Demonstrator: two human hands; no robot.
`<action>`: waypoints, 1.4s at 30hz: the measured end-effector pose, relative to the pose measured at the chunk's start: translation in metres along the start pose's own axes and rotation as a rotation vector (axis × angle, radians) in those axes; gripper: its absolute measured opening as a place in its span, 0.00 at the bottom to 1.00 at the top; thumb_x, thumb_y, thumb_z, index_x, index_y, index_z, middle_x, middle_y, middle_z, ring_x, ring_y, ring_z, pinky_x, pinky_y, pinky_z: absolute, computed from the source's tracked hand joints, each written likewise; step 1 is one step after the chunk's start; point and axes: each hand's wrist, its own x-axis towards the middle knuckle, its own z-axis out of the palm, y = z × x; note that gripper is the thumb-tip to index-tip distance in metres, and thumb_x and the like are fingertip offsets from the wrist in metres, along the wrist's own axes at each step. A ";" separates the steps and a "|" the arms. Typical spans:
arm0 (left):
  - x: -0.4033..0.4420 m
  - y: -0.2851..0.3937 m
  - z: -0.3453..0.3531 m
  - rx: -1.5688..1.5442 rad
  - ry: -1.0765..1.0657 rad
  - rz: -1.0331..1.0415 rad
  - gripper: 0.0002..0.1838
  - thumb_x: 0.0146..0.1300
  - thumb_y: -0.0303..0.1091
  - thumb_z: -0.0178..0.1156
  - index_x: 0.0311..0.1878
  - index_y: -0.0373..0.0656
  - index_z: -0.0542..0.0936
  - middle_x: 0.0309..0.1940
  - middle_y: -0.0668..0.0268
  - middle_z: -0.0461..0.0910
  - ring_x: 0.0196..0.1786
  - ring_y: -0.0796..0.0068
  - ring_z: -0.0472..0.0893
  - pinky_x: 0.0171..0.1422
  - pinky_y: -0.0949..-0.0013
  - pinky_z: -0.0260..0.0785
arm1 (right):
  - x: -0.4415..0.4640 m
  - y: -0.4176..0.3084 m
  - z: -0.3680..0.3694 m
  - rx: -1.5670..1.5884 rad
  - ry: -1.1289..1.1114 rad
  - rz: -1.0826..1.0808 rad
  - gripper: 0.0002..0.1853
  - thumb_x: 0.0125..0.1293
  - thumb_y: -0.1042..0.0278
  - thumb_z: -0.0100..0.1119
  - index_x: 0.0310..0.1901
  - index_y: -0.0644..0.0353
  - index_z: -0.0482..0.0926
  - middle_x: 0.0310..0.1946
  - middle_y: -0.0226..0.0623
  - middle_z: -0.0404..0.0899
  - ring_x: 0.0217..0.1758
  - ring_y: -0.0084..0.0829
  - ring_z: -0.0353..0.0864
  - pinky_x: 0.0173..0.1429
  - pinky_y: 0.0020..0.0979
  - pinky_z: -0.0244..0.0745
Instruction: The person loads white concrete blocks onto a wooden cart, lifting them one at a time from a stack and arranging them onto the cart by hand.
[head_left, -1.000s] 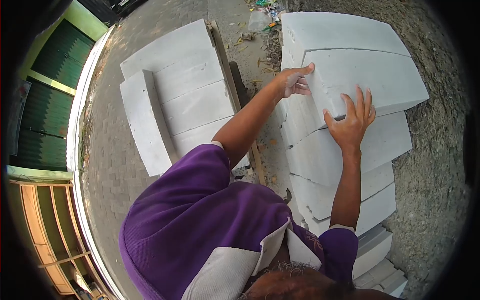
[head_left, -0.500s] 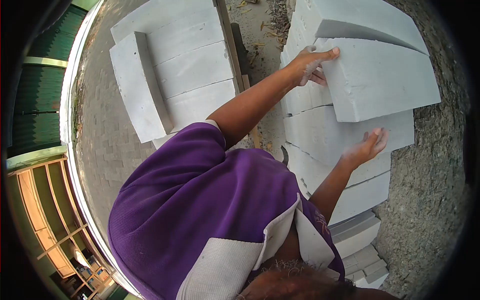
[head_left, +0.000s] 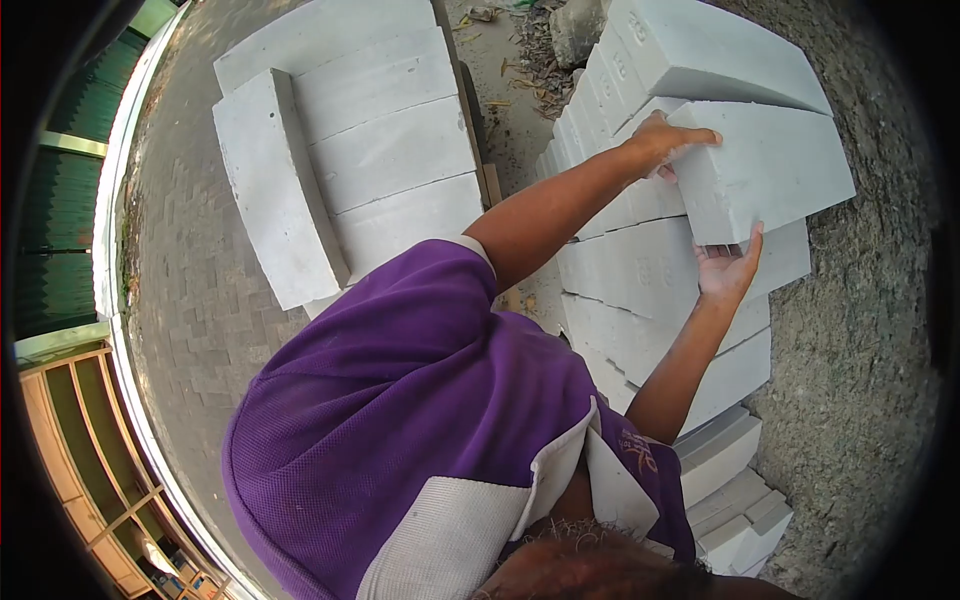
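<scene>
My left hand point(head_left: 660, 145) grips the left end of a white concrete block point(head_left: 770, 165). Its thumb presses on the upper edge, and the fingers curl against the end face. Palm up, my right hand point(head_left: 728, 268) holds the block's near lower edge; the thumb rests against the corner and the fingertips disappear beneath. The block lies slightly askew on a stack of similar blocks point(head_left: 640, 275), beside another tilted upper block point(head_left: 720, 60). I cannot tell whether it is lifted off the stack.
At left, a second stack of white blocks point(head_left: 400, 140) has one block point(head_left: 280, 190) lying crosswise on it. A rough grey wall or ground point(head_left: 830, 350) borders the right stack. More blocks point(head_left: 730, 510) sit low at bottom right. Paving point(head_left: 190, 250) spreads at left.
My right hand has moved up from below the block to grip its lower edge. My left thumb has shifted right along with the block's end. The view has shifted slightly.
</scene>
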 end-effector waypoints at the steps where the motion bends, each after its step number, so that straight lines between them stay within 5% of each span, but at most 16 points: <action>1: -0.001 0.001 -0.002 -0.005 -0.016 0.015 0.52 0.41 0.56 0.79 0.65 0.32 0.69 0.55 0.50 0.79 0.52 0.56 0.83 0.37 0.57 0.80 | 0.002 -0.001 0.000 -0.001 -0.001 -0.022 0.54 0.59 0.33 0.65 0.76 0.59 0.53 0.74 0.51 0.53 0.75 0.53 0.56 0.74 0.61 0.48; 6: -0.020 -0.002 -0.004 0.014 0.032 -0.002 0.56 0.40 0.57 0.80 0.64 0.28 0.65 0.51 0.49 0.79 0.48 0.58 0.84 0.37 0.59 0.79 | -0.026 0.001 0.000 0.039 -0.002 0.042 0.57 0.55 0.44 0.72 0.74 0.69 0.50 0.73 0.51 0.56 0.76 0.49 0.56 0.78 0.59 0.43; 9: -0.072 -0.004 -0.028 0.051 0.026 0.003 0.56 0.44 0.60 0.77 0.63 0.25 0.61 0.50 0.47 0.77 0.39 0.60 0.84 0.37 0.65 0.79 | -0.086 0.022 0.012 0.033 -0.020 0.046 0.52 0.55 0.45 0.72 0.73 0.64 0.55 0.71 0.51 0.59 0.74 0.50 0.60 0.75 0.62 0.48; 10: -0.084 -0.009 -0.040 0.066 0.075 0.000 0.56 0.43 0.57 0.79 0.63 0.23 0.62 0.49 0.47 0.78 0.43 0.60 0.84 0.35 0.64 0.80 | -0.105 0.033 0.014 0.028 -0.036 0.062 0.51 0.55 0.45 0.72 0.73 0.63 0.57 0.70 0.52 0.61 0.73 0.50 0.61 0.75 0.63 0.49; 12: -0.114 -0.017 -0.072 0.150 0.038 0.009 0.50 0.51 0.62 0.72 0.63 0.30 0.65 0.49 0.50 0.78 0.38 0.63 0.84 0.40 0.67 0.78 | -0.148 0.053 0.021 0.021 -0.093 0.108 0.49 0.56 0.46 0.71 0.72 0.64 0.59 0.68 0.53 0.63 0.70 0.51 0.65 0.72 0.62 0.56; 16: -0.171 -0.035 -0.130 0.161 0.091 0.047 0.46 0.58 0.65 0.65 0.66 0.37 0.64 0.51 0.56 0.78 0.45 0.63 0.84 0.42 0.63 0.77 | -0.199 0.114 0.022 0.128 -0.152 0.117 0.46 0.60 0.55 0.71 0.69 0.76 0.58 0.61 0.57 0.68 0.65 0.49 0.71 0.63 0.51 0.69; 18: -0.190 -0.045 -0.145 0.053 0.055 0.091 0.45 0.60 0.66 0.64 0.67 0.39 0.63 0.52 0.56 0.78 0.48 0.61 0.83 0.44 0.61 0.77 | -0.216 0.131 0.029 0.155 -0.140 0.124 0.50 0.60 0.53 0.73 0.70 0.78 0.54 0.62 0.58 0.67 0.66 0.49 0.70 0.66 0.52 0.67; 24: -0.223 -0.075 -0.132 -0.303 -0.155 0.036 0.45 0.65 0.65 0.60 0.71 0.41 0.58 0.62 0.54 0.74 0.60 0.54 0.81 0.59 0.49 0.78 | -0.224 0.150 0.027 0.087 -0.212 0.005 0.54 0.64 0.39 0.67 0.71 0.78 0.50 0.66 0.60 0.62 0.71 0.50 0.65 0.71 0.53 0.63; 27: -0.221 -0.073 -0.130 -0.286 -0.140 0.032 0.47 0.63 0.65 0.62 0.72 0.42 0.56 0.64 0.56 0.72 0.61 0.57 0.81 0.61 0.50 0.78 | -0.216 0.126 0.000 -0.186 -0.375 0.103 0.48 0.67 0.36 0.62 0.71 0.73 0.57 0.60 0.55 0.73 0.61 0.45 0.78 0.64 0.47 0.72; 30: -0.222 -0.071 -0.126 -0.284 -0.060 0.080 0.48 0.62 0.68 0.61 0.72 0.44 0.57 0.65 0.56 0.71 0.64 0.59 0.78 0.61 0.49 0.77 | -0.187 0.057 -0.032 -1.025 -0.315 -0.005 0.31 0.65 0.46 0.69 0.54 0.71 0.81 0.47 0.45 0.85 0.50 0.31 0.83 0.52 0.27 0.75; 34: -0.225 -0.063 -0.117 -0.288 0.022 0.011 0.52 0.58 0.71 0.61 0.74 0.43 0.57 0.66 0.54 0.69 0.68 0.56 0.73 0.61 0.46 0.75 | -0.091 -0.047 -0.058 -1.003 0.089 -0.613 0.28 0.65 0.51 0.69 0.54 0.71 0.81 0.48 0.47 0.84 0.53 0.34 0.82 0.61 0.33 0.74; 42: -0.222 -0.077 -0.116 -0.250 0.101 0.035 0.52 0.55 0.69 0.62 0.72 0.40 0.61 0.64 0.51 0.69 0.67 0.54 0.72 0.57 0.46 0.73 | 0.128 -0.188 -0.038 -1.617 0.311 -0.914 0.46 0.61 0.28 0.57 0.66 0.64 0.74 0.63 0.56 0.76 0.67 0.52 0.75 0.70 0.46 0.67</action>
